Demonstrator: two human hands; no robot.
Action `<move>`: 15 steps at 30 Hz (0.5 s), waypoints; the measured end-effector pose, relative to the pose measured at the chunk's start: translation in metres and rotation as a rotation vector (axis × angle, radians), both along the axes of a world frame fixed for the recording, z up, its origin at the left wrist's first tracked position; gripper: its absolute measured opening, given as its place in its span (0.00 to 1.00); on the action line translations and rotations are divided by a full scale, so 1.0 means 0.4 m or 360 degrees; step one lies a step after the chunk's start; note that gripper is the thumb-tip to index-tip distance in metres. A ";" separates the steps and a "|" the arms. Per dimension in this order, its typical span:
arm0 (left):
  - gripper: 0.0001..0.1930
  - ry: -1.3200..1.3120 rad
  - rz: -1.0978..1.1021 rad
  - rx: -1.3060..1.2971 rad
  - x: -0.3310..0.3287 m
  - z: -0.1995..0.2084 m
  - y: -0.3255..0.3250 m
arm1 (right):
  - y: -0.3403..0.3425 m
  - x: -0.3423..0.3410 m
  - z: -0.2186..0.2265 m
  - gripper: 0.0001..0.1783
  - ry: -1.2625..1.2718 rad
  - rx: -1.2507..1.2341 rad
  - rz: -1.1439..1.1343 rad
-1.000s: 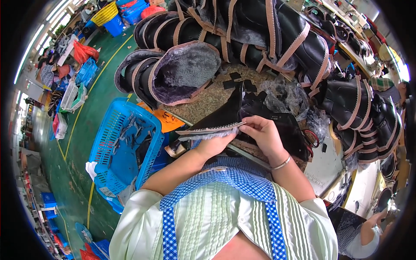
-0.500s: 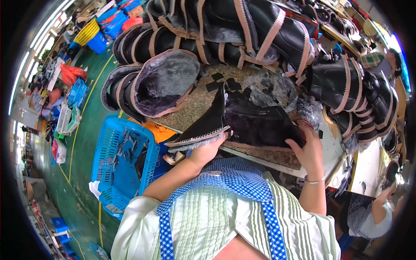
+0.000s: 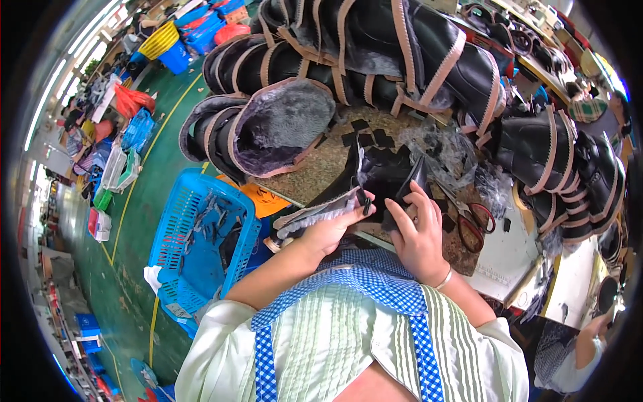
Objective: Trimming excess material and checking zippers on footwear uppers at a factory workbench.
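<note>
A black shoe upper [image 3: 346, 179] with grey fleecy lining and a zigzag-cut edge lies folded before me at the worktable's near edge. My left hand [image 3: 333, 231] grips its left part, thumb on the edge. My right hand [image 3: 420, 231] holds the folded-in right side of the upper, fingers bent over it; the fingertips are partly hidden. Right of that hand, scissors [image 3: 477, 226] with red-and-black handles rest on the table. Small black cut pieces [image 3: 383, 138] are scattered behind the upper.
Stacked black fleece-lined uppers [image 3: 375, 40] with tan edging fill the table's back, and more [image 3: 536, 151] stand at right. Crumpled clear plastic [image 3: 445, 151] lies between them. A blue basket [image 3: 157, 251] with scraps stands at left. Another person's arm [image 3: 589, 338] shows at lower right.
My right hand has moved left and folded the right side of the upper inward, uncovering the scissors. The whole view has shifted slightly.
</note>
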State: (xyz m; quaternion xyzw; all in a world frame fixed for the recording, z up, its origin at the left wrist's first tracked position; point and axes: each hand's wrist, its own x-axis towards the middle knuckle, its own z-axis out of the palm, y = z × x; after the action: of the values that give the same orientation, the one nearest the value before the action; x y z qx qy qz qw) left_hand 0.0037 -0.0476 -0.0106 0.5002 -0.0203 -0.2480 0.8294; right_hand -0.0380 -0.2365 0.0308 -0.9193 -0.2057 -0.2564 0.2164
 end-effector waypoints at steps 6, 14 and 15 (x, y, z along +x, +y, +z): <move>0.18 0.0258 -0.0248 -0.0079 -0.029 -0.039 0.008 | 0.005 -0.005 0.010 0.29 0.0219 0.0241 0.0375; 0.20 0.0167 -0.0434 -0.0097 -0.035 -0.086 -0.018 | -0.054 0.000 -0.041 0.16 0.0235 0.1099 0.0196; 0.20 0.0170 -0.0433 -0.0095 -0.039 -0.079 -0.019 | -0.036 -0.003 -0.031 0.15 0.0204 0.0997 0.0210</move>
State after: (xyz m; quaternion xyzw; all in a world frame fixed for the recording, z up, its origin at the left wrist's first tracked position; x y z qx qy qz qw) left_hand -0.0119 -0.0552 -0.0423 0.4540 -0.0509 -0.3836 0.8026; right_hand -0.0391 -0.2510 0.0182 -0.8070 -0.1618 -0.2341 0.5175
